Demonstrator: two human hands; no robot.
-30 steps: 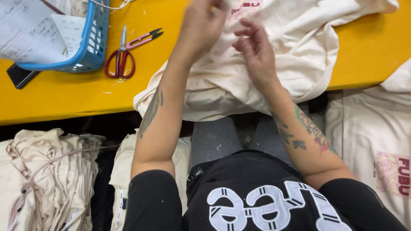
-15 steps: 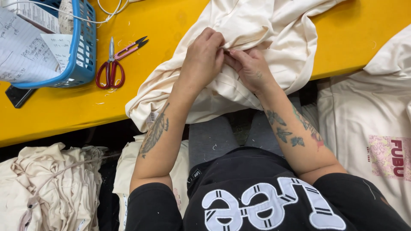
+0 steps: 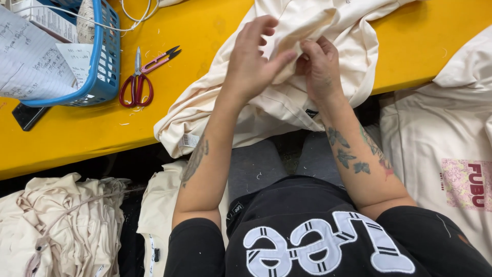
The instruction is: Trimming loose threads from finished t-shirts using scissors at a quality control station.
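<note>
Cream garment [image 3: 287,97] lies bunched on the yellow table [image 3: 77,138], its lower edge spilling off the near side toward the person's lap, and both hands meet on a fold near its middle. The left hand [image 3: 253,61] has thumb and forefinger pressed together on a small ridge of cloth, the other fingers lifted and spread above it. The right hand [image 3: 320,66] is curled tight just beside it, fingertips pinching the same ridge — the two grips touch or nearly touch, so neither hand is clearly the nearer one.

From that pinch most of the cloth runs away from the person and off to the right, up past the top of the view; a shorter flap with a small white label hangs down to the left and toward the body. The fold itself seems to run roughly across, from one hand to the other.

Well to the left of the grip lie red-handled scissors [image 3: 141,77] — closer to the left hand — and beyond them a blue basket [image 3: 105,61] holding papers.
</note>
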